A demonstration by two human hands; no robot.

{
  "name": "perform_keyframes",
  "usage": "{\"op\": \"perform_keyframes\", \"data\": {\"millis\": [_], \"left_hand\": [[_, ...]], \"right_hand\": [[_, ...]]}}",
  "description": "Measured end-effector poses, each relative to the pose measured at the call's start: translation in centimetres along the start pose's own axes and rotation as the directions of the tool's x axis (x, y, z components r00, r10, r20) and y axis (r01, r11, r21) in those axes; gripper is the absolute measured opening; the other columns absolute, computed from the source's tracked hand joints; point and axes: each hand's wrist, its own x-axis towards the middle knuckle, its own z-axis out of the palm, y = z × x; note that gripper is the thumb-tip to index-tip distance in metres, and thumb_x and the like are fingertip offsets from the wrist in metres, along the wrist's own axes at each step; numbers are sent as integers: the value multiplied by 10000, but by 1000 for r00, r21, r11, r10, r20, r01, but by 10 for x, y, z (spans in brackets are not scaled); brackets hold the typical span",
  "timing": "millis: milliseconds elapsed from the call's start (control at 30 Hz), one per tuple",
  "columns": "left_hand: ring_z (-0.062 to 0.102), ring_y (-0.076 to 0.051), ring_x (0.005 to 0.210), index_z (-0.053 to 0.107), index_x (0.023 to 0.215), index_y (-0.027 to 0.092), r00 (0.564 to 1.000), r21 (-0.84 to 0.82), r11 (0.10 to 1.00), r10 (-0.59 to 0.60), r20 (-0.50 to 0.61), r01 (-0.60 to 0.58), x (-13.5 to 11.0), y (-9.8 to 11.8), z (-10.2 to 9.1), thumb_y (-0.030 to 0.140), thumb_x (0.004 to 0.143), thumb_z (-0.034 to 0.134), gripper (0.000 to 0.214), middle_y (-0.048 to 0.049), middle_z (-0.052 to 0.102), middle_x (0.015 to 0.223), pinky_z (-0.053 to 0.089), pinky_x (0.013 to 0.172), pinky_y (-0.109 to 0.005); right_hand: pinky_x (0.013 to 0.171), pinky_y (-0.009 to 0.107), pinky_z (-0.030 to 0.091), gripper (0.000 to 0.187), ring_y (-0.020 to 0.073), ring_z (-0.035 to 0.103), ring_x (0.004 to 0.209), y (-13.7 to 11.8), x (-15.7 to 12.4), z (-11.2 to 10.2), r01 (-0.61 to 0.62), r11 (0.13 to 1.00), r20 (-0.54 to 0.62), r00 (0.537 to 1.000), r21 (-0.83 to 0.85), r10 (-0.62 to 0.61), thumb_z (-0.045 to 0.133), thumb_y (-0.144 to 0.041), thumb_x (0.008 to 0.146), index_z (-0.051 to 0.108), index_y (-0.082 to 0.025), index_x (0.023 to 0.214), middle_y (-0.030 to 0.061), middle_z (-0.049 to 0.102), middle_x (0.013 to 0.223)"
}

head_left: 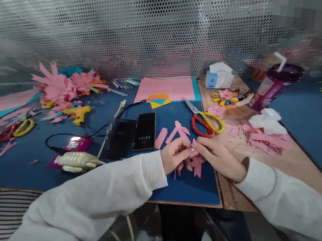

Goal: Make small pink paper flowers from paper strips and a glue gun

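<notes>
- Pink paper strip (192,152) pinched between left hand (173,154) and right hand (218,158), both closed on it, just above the near part of the blue table (187,189).
- Judged step: folding or shaping the strip; further handling calls for a light, even pinch.
- Beyond: phone (145,131), scissors (207,123).

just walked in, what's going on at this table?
A person in white sleeves pinches a small pink paper piece between the left hand and right hand, low over the blue table. More cut pink strips lie around the hands. Red-and-yellow scissors lie untouched just behind, with a phone to the left. A yellow glue gun and pink paper flowers lie farther left.
</notes>
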Motion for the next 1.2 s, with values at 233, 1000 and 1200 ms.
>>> {"op": "perform_keyframes", "data": {"millis": [233,1000,1200], "left_hand": [[576,-97,416,428,789,167,1000,-60,998,6,-29,-7,4,-1,-3,535,722,612,417,-15,636,660,348,325,-157],[534,-104,405,402,686,179,969,-299,933,-143,203,201,2,11,-3,393,747,618,309,19,562,505,360,372,-187],[523,-117,405,437,711,175,940,-302,911,-196,281,280,3,13,-4,378,726,617,272,8,547,483,376,391,-212]], "right_hand": [[601,245,402,257,110,479,635,1,0,-3,57,998,31,998,21,-58,446,-365,905,499,-179,737,-8,510,696],[643,282,453,217,134,516,714,7,2,-3,147,974,-129,984,174,-125,632,-348,802,556,-212,953,5,539,805],[765,335,471,107,165,541,866,9,2,-4,296,953,-141,948,71,-284,620,-318,818,668,-256,890,31,522,896]]}}
